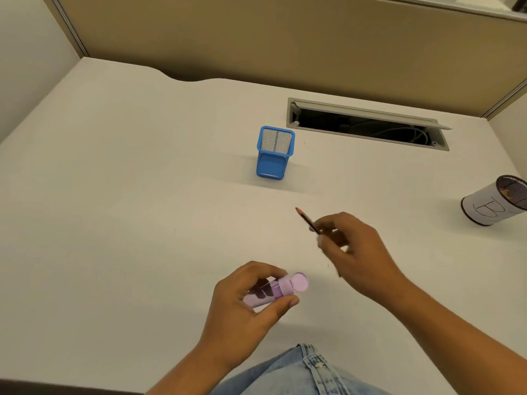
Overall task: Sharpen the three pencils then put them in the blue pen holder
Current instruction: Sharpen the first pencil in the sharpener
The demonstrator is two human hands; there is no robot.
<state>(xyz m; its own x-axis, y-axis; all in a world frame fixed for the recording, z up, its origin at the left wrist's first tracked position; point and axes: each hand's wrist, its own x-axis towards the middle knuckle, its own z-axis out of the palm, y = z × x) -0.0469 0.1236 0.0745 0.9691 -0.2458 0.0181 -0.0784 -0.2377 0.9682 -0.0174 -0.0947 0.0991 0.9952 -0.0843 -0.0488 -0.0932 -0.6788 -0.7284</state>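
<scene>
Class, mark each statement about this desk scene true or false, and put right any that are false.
1. The right hand holds a pencil. True.
2. The left hand holds a green sharpener. False: the sharpener is purple.
3. The blue pen holder lies on its side. False: it stands upright.
4. The pencil's tip is out of the sharpener. True.
5. A round cup marked B stands at the right of the desk. True.
</scene>
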